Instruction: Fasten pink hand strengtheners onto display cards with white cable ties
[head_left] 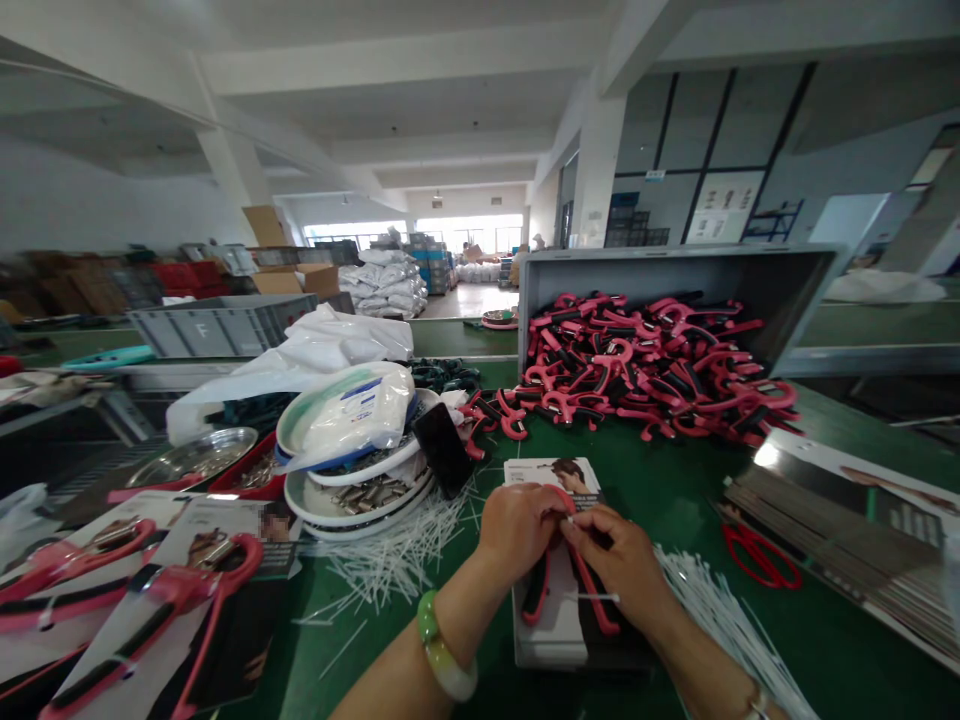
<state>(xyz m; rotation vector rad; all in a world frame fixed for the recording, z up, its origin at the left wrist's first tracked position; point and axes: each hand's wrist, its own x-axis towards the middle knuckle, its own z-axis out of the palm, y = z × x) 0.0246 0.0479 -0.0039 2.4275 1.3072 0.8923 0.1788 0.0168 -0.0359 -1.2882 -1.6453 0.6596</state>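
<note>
A pink and black hand grip strengthener (585,575) lies on a printed backing card (551,640), its handles toward me. My left hand (517,530) is closed around its curved top end. My right hand (619,560) pinches, close to the left fingertips, a small white piece that looks like the end of a cable tie (571,518). Another white cable tie (600,597) sticks out across the right handle, below the right hand. My fingers hide part of the strengthener's head.
A grey crate (675,257) on its side spills pink strengtheners (637,365). Loose cable ties (397,540) lie left, more cable ties (720,610) right. Red scissors (761,557), stacked cards (847,540), a phone (442,450), stacked bowls (360,510) and carded strengtheners (187,590) surround the work.
</note>
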